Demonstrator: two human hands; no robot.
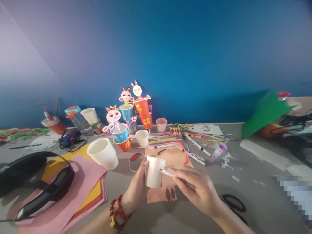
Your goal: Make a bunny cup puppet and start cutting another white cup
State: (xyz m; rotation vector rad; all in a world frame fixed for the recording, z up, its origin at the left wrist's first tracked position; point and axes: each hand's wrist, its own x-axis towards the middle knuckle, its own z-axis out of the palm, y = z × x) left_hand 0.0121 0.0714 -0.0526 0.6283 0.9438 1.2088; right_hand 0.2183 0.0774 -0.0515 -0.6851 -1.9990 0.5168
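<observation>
My left hand [136,185] grips a white paper cup [154,177] by its side, above an orange paper sheet [168,191] with leaf-shaped holes cut in it. Between the fingers of my right hand [197,187] is a white marker [168,173], its reddish tip at the cup's right side. A faint reddish mark shows near the cup's rim. Behind the cup lies a roll of clear tape [136,162]. Farther back stand paper-cup rabbit figures, among them a blue-and-red one [120,133] and a tall red one [143,112].
Stacked white cups [103,153] stand left, beside black headphones [46,188] lying on pink and yellow paper [84,172]. Several markers [198,146] and pipe cleaners lie behind the orange sheet. Black-handled scissors [234,203] and a purple glitter jar [219,152] are at right.
</observation>
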